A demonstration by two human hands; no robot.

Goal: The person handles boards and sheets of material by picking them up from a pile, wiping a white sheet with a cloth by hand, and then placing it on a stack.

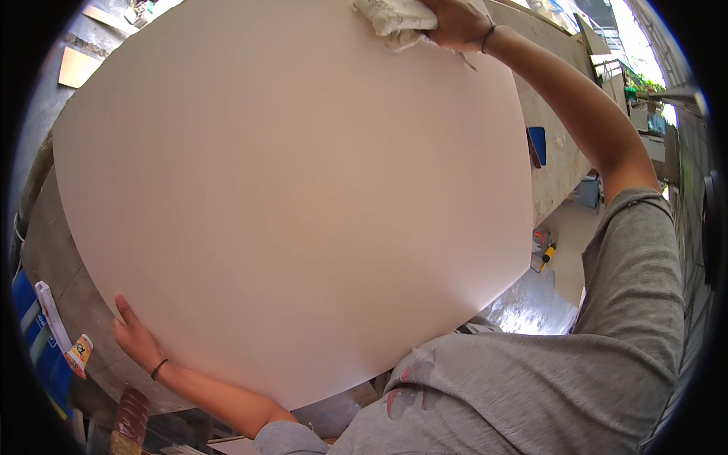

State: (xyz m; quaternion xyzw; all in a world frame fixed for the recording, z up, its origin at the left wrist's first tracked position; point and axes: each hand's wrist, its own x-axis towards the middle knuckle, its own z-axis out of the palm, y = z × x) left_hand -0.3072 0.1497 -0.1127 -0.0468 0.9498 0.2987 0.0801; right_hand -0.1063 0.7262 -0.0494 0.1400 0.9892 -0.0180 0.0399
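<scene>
A large, smooth white panel (296,197) fills most of the view, its edges bowed by the lens. At its far right part, my right hand (459,24) is closed on a bunched off-white cloth (396,18) that rests on the panel; some fingers are hidden by the cloth and the frame's edge. My left hand (138,339) grips the panel's near left edge. Its thumb shows along that edge, while the other fingers are mostly hidden.
A grey tabletop (57,243) shows beneath the panel. Left of it lie an orange-and-white packet (79,355) and a blue item (34,326). A roll wrapped in brown film (130,417) stands below. On the right are a dark blue object (537,145) and a yellow-and-black tool (548,253).
</scene>
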